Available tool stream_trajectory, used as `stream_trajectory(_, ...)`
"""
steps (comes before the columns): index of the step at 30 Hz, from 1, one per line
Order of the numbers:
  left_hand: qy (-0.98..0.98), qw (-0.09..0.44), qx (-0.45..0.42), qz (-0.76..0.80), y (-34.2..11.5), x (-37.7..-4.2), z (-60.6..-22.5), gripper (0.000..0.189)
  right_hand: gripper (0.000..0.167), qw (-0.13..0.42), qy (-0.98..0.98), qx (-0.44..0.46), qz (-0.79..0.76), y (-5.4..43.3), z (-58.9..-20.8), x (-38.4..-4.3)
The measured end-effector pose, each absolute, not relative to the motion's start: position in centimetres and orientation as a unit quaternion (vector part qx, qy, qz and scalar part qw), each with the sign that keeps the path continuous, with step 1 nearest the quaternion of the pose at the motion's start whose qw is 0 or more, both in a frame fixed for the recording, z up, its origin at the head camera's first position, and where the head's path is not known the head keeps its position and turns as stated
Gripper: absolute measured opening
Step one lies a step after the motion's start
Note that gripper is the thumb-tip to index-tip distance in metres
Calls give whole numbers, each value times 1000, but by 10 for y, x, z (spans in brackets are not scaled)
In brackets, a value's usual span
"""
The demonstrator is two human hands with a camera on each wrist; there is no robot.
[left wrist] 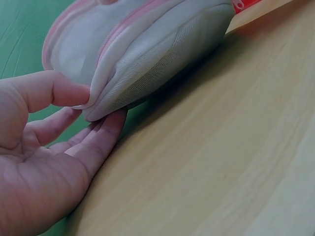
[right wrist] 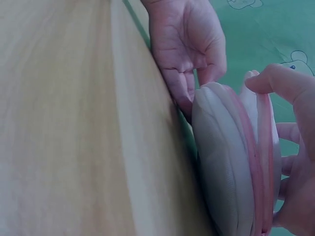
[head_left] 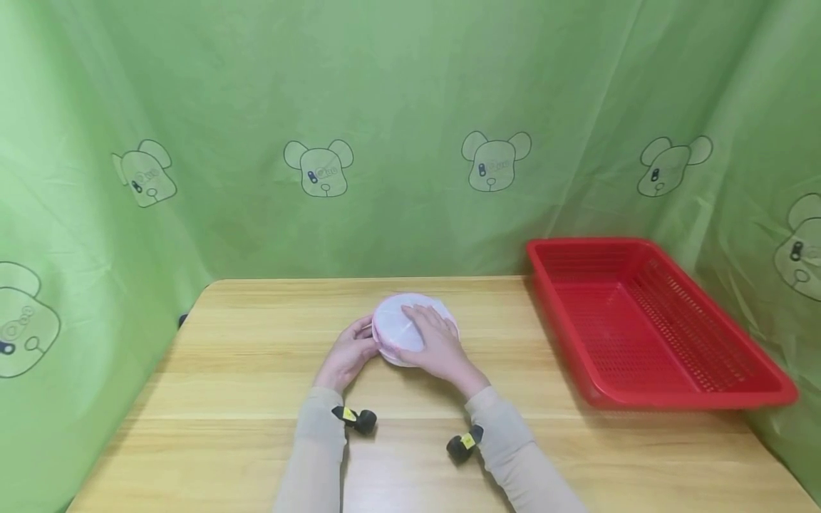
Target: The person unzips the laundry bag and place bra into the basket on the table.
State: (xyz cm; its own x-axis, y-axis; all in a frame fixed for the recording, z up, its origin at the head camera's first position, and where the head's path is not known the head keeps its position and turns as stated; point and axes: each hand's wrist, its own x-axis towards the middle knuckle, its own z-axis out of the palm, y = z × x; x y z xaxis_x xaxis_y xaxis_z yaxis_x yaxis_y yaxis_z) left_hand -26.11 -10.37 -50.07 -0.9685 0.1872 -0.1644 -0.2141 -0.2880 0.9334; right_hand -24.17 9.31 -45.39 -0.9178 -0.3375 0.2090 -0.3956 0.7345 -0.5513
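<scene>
Plainly, we had a round white pouch (head_left: 393,322) with pink edging (right wrist: 248,132) between both hands, low over the middle of the wooden surface (head_left: 256,342). Our left hand (head_left: 349,349) pinched the near left edge of its body, thumb on the rim and other fingers beneath. Our right hand (head_left: 439,345) held the raised lid (left wrist: 74,56), thumb at the near edge and fingers spread over the outer face. Lid and body stood apart at the near side and leaned together farther round. We judged the step in hand to be working the pouch's mouth, though whether it was being opened or shut, we could not fairly tell, and the inside was mostly hidden. As we saw it, the next move called for a steady left pinch on the body, while the right hand guided the lid without twisting the soft rim. The red basket (head_left: 616,335) stood to the right, well apart from the pouch.
</scene>
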Motion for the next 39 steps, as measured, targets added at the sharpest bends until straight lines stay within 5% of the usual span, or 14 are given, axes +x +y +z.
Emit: stream_trajectory(39,583,122,-16,803,-104,-260,-500,70,61,-9,-818,116,563,124,-438,-253)
